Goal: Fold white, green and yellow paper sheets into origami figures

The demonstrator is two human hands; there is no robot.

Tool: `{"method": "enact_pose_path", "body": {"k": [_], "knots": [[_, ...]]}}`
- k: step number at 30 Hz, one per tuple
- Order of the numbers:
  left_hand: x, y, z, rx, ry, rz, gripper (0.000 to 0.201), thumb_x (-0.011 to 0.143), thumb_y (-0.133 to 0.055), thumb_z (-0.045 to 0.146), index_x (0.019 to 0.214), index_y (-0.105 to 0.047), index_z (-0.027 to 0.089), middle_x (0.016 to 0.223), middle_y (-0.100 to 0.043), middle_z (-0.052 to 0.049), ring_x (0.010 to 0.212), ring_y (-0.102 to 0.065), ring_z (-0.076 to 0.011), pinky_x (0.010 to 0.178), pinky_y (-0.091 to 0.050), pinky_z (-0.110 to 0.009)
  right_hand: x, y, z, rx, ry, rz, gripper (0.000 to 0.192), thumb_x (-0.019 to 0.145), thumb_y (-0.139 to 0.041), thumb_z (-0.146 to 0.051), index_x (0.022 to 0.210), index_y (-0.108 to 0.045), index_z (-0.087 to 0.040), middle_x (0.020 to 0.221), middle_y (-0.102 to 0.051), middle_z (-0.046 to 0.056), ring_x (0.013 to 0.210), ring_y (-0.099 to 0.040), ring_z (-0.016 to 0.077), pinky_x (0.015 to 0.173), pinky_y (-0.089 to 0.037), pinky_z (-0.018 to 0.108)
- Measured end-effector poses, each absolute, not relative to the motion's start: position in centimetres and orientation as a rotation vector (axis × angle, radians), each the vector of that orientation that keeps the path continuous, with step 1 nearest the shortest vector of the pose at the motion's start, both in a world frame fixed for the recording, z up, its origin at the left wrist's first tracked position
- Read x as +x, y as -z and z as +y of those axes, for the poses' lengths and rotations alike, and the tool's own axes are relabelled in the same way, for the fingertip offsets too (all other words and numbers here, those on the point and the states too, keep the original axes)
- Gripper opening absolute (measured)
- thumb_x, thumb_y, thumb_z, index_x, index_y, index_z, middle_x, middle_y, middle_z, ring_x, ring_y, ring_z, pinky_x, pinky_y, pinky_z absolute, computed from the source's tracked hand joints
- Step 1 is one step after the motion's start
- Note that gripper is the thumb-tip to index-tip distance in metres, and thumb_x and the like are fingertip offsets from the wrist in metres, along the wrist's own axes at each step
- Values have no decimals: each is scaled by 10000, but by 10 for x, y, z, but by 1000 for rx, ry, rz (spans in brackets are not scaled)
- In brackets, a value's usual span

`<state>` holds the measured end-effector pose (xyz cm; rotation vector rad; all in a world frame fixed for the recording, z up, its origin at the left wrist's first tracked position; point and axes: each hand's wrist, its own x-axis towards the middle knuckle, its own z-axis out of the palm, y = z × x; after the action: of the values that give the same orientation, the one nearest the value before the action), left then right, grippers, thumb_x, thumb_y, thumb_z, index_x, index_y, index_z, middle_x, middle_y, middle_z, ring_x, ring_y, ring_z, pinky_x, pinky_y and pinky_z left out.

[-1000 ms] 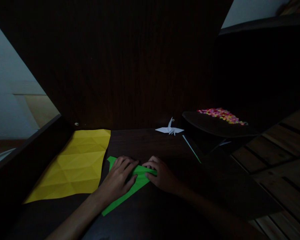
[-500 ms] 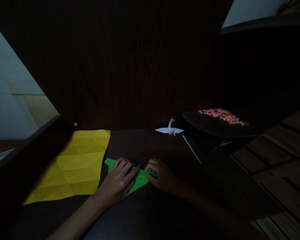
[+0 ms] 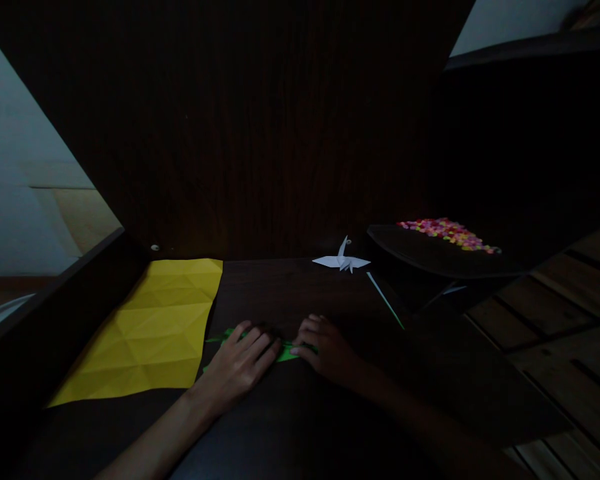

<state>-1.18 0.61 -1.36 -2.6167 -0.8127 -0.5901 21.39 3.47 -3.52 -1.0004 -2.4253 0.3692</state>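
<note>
A folded sheet of green paper lies on the dark tabletop, mostly covered by my hands. My left hand rests over its left part, fingers stretched out and pressing down on it. At the paper's right end, my right hand has its fingers curled and its thumb against the green edge, pinching it. Small green corners stick out to the left of my left hand. How the paper is folded underneath cannot be made out.
A creased yellow sheet lies at the left. A white paper crane stands by the back panel, with a thin white-and-green strip nearby. Small colourful pieces are heaped on a dark corner shelf at the right.
The green paper's lower part has been folded up, so less of it shows below my hands. Both hands stay in nearly the same place on it.
</note>
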Motion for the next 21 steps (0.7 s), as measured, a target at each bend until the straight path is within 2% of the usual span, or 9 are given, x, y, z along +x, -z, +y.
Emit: {"method": "enact_pose_path", "body": {"k": [4,8,13,17,21], "knots": [[-11,15,7,-2634,568,-813,297,959,-335,99,933,-630,128,804,-647,-79,771,-586,-224,744,-475,-393,215,36,35,-967,-296,-2475,116,853,-658,-247,752,-639,-195,821,-616,4,821,-522,170,807,-357,332],[-13,20,10,-2713,511,-838,242,941,-400,114,1022,-627,114,837,-688,-86,748,-639,-224,663,-531,-360,217,33,35,-960,-262,-2493,157,831,-685,-312,730,-651,-196,821,-608,4,811,-517,165,785,-365,326],[-13,24,12,-2783,494,-920,314,889,-439,98,1156,-604,94,1144,-683,-152,1033,-653,-258,842,-556,-382,218,29,35,-967,-234,-2476,152,861,-637,-298,752,-673,-199,820,-602,12,800,-522,167,809,-378,344],[-11,21,9,-2835,474,-1029,381,863,-484,136,1233,-573,112,1256,-627,-156,1157,-593,-255,958,-507,-401,220,27,38,-951,-252,-2487,133,883,-586,-232,798,-680,-191,849,-615,28,819,-526,177,812,-396,353],[-11,18,7,-2862,419,-1078,408,910,-496,289,1291,-544,151,1314,-585,-151,1209,-552,-268,988,-479,-428,222,26,42,-879,-364,-2485,142,895,-573,-216,810,-681,-183,883,-626,38,831,-533,175,802,-423,342]]}}
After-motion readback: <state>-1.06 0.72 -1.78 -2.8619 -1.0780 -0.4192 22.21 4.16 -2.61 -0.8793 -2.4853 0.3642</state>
